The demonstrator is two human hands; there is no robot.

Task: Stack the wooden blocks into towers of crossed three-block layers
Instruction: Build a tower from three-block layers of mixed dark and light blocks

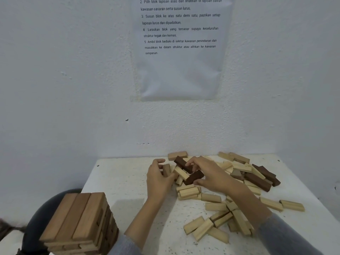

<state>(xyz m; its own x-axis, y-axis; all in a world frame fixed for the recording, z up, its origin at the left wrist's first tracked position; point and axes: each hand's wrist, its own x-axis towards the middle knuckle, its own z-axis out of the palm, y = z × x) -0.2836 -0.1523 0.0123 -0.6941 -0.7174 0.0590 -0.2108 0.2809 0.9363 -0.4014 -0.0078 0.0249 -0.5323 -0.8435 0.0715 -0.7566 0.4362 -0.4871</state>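
Tower (79, 223) nearest (3 blocks atop); left hand (158, 179) grips tan block (166, 170), right hand (207, 173) dark block (193, 178).

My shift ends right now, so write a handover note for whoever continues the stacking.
Left hand: grips a tan block at the pile's edge.
Right hand: curled over two dark blocks; grip unclear.
Done: one tower, near left, top layer complete.
Left: loose pile across the table, to be stacked.
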